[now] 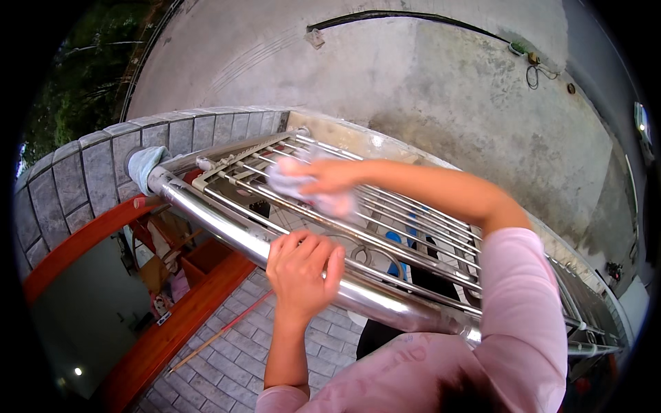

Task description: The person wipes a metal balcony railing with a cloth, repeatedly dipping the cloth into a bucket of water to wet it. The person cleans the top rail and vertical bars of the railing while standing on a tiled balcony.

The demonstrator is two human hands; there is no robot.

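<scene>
A stainless steel railing with a thick round top rail (217, 217) and several thin bars (428, 235) runs across the view. My left hand (305, 271) rests on the thick rail near its middle, fingers curled over it. My right arm reaches over the railing, and my right hand (330, 178) presses a pale cloth (289, 180) onto the thin bars. Hand and cloth are blurred. Another light blue cloth (147, 168) is wrapped around the left end of the thick rail, against the grey tiled wall (108, 170).
Beyond the railing lies a concrete yard (439, 77) far below, with a planter (516, 48) and a cable (532, 77). An orange wooden frame (175, 330) stands at lower left. A long thin stick (206, 343) leans by the grey brick-patterned surface.
</scene>
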